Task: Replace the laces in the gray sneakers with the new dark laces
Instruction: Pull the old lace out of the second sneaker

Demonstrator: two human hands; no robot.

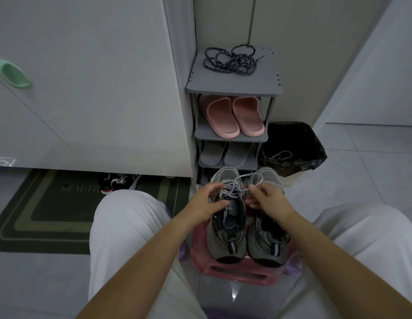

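Two gray sneakers stand side by side on a pink stool between my knees. The left sneaker still carries a light gray lace, partly pulled loose in loops. The right sneaker shows no lace. My left hand holds the left sneaker's side near the eyelets. My right hand pinches a loop of the light gray lace. The new dark laces lie in a tangle on top of the gray shoe rack.
The rack holds pink slippers and gray slippers. A bin with a black bag, an old light lace inside, stands right of the rack. A white cabinet is at left, a dark doormat below it.
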